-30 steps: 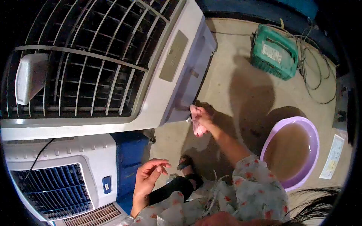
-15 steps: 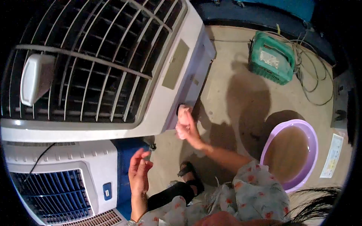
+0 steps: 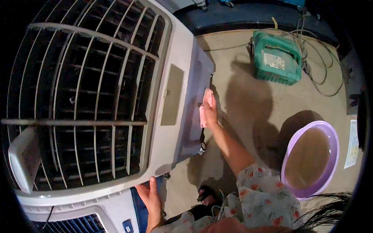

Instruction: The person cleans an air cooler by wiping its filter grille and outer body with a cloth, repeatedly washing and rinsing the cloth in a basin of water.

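Note:
A large air cooler (image 3: 155,155) with a slatted grille fills the left of the view. My right hand (image 3: 210,112) presses a pink cloth (image 3: 202,115) against the lower part of its side, fingers closed on the cloth. At the cooler's lower corner, my left hand (image 3: 150,196) has its fingers apart, a fingertip touching the edge of the housing; its other fingers are partly hidden beneath that edge. Nothing shows in the left hand.
A purple basin (image 3: 285,171) of brownish water stands on the floor at the right. Behind it are a green machine (image 3: 278,64) and coiled cables (image 3: 322,77). A second cooler (image 3: 112,211) sits at the lower left. A paper sheet (image 3: 351,143) lies at the far right.
My right hand has moved up and right with the cloth along the cooler's side. My left hand has come down to the cooler's corner. The large cooler appears turned and shows more of its side.

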The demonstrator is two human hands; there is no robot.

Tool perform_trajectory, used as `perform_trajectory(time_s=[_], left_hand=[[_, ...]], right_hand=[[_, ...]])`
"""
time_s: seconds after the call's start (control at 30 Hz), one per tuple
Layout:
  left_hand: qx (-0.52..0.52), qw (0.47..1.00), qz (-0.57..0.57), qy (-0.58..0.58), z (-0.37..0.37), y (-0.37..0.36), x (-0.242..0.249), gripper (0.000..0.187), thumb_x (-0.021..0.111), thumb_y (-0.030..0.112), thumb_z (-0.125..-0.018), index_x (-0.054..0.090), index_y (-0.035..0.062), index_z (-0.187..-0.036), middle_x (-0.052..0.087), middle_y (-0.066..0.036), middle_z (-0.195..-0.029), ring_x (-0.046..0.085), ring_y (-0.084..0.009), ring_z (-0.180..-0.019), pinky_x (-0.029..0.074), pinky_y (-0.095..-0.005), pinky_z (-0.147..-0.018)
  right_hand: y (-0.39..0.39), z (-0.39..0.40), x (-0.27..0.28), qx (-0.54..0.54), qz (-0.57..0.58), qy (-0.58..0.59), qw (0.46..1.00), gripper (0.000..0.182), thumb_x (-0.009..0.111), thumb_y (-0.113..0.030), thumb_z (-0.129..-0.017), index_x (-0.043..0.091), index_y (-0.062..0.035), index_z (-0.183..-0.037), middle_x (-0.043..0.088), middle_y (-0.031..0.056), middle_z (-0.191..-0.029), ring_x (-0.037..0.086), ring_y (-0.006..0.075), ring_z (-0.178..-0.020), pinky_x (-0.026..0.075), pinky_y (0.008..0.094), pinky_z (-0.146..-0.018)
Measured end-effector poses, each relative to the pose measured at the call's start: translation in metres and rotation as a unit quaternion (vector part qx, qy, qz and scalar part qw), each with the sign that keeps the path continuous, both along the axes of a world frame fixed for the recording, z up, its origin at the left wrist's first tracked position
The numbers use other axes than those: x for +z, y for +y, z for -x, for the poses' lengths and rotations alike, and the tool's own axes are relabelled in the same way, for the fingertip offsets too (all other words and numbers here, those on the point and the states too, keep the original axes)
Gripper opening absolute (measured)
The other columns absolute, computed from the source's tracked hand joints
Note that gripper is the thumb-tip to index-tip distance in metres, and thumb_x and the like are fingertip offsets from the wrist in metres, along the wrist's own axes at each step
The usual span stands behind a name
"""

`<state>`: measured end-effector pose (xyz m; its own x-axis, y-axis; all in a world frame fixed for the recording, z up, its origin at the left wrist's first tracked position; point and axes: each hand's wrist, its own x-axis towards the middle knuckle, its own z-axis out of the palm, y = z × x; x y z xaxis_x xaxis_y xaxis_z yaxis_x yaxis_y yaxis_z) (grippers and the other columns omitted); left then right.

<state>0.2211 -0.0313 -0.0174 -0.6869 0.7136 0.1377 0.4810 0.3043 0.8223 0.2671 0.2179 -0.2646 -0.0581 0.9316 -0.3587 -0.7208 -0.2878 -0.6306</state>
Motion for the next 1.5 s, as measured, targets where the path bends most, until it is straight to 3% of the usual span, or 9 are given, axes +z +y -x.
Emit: perform_trajectory(time_s=[0.2,0.37,0.47,0.63,0.8,0.87,0.97,1.23,1.5], left_hand=[[0.051,0.998,-0.013,-0.023,-0.009,0.010,-0.009,0.041,0.051,0.015,-0.090,0.033,0.0010,-0.125,0.045,-0.012,-0.118,0.043,-0.0179,-0.106,0.032,-0.0308,-0.093],[0.103,0.992,0.058,0.043,-0.015,0.012,-0.004,0.045,0.052,0.019,-0.090,0.031,-0.0005,-0.125,0.043,-0.015,-0.122,0.043,-0.0215,-0.107,0.031,-0.0329,-0.094],[0.093,0.994,0.046,0.034,-0.002,0.003,-0.009,0.045,0.052,0.020,-0.090,0.032,-0.0016,-0.124,0.045,-0.015,-0.120,0.044,-0.0221,-0.105,0.031,-0.0333,-0.093],[0.111,0.992,0.055,0.004,-0.013,0.012,-0.001,0.043,0.052,0.021,-0.090,0.034,-0.0026,-0.121,0.049,-0.015,-0.115,0.045,-0.0217,-0.102,0.033,-0.0327,-0.090],[0.083,0.996,0.022,-0.005,-0.003,0.006,-0.008,0.044,0.053,0.020,-0.090,0.033,-0.0011,-0.123,0.047,-0.015,-0.118,0.044,-0.0208,-0.104,0.033,-0.0323,-0.092],[0.075,0.997,0.013,0.010,-0.004,0.006,-0.009,0.045,0.052,0.019,-0.090,0.032,-0.0005,-0.125,0.046,-0.015,-0.119,0.044,-0.0210,-0.106,0.031,-0.0324,-0.094],[0.087,0.995,0.038,0.012,-0.013,0.011,-0.005,0.049,0.051,0.018,-0.090,0.027,-0.0002,-0.128,0.044,-0.015,-0.122,0.041,-0.0216,-0.110,0.028,-0.0327,-0.097],[0.050,0.998,0.024,-0.002,-0.018,0.018,-0.001,0.051,0.050,0.019,-0.090,0.023,-0.0017,-0.128,0.041,-0.017,-0.124,0.039,-0.0221,-0.111,0.025,-0.0342,-0.099],[0.060,0.998,0.004,-0.035,-0.016,0.014,-0.002,0.051,0.052,0.021,-0.090,0.027,-0.0004,-0.128,0.042,-0.016,-0.124,0.041,-0.0227,-0.111,0.028,-0.0344,-0.097]], right_hand=[[0.001,0.024,-0.038,-0.097,-0.149,-0.110,0.978,0.054,0.040,0.000,-0.088,0.020,-0.0048,-0.137,0.030,0.0123,-0.139,0.054,0.0094,-0.070,0.046,0.0209,-0.051],[0.098,-0.012,-0.003,-0.005,-0.026,-0.055,0.998,0.041,0.043,-0.012,-0.089,0.037,-0.0072,-0.129,0.050,0.0077,-0.117,0.050,0.0152,-0.098,0.040,0.0260,-0.085],[0.116,-0.026,0.027,0.046,0.052,-0.114,0.991,0.038,0.044,-0.010,-0.088,0.040,-0.0071,-0.126,0.055,0.0062,-0.106,0.053,0.0140,-0.085,0.043,0.0251,-0.075],[0.098,-0.015,0.067,-0.023,-0.123,-0.003,0.992,0.040,0.044,0.000,-0.085,0.046,-0.0084,-0.124,0.057,0.0048,-0.110,0.054,0.0110,-0.056,0.045,0.0238,-0.046],[0.072,-0.011,0.038,-0.197,-0.335,-0.345,0.855,0.045,0.046,0.003,-0.078,0.049,-0.0072,-0.121,0.055,0.0141,-0.111,0.057,0.0240,-0.083,0.046,0.0360,-0.075],[0.093,-0.020,0.037,0.016,-0.181,-0.192,0.964,0.046,0.047,0.004,-0.076,0.049,-0.0074,-0.121,0.055,0.0149,-0.109,0.056,0.0253,-0.087,0.046,0.0357,-0.076],[0.127,-0.008,0.019,0.005,-0.157,-0.265,0.951,0.046,0.047,0.007,-0.075,0.049,-0.0073,-0.119,0.054,0.0133,-0.106,0.059,0.0200,-0.073,0.048,0.0282,-0.054],[0.001,0.004,0.061,-0.102,-0.208,-0.401,0.886,0.056,0.052,0.004,-0.072,0.045,-0.0101,-0.125,0.044,0.0124,-0.126,0.044,0.0313,-0.113,0.039,0.0414,-0.087],[-0.112,0.003,0.067,-0.059,-0.258,-0.375,0.889,0.053,0.049,0.003,-0.074,0.043,-0.0053,-0.126,0.042,0.0143,-0.127,0.039,0.0320,-0.116,0.029,0.0406,-0.094]])
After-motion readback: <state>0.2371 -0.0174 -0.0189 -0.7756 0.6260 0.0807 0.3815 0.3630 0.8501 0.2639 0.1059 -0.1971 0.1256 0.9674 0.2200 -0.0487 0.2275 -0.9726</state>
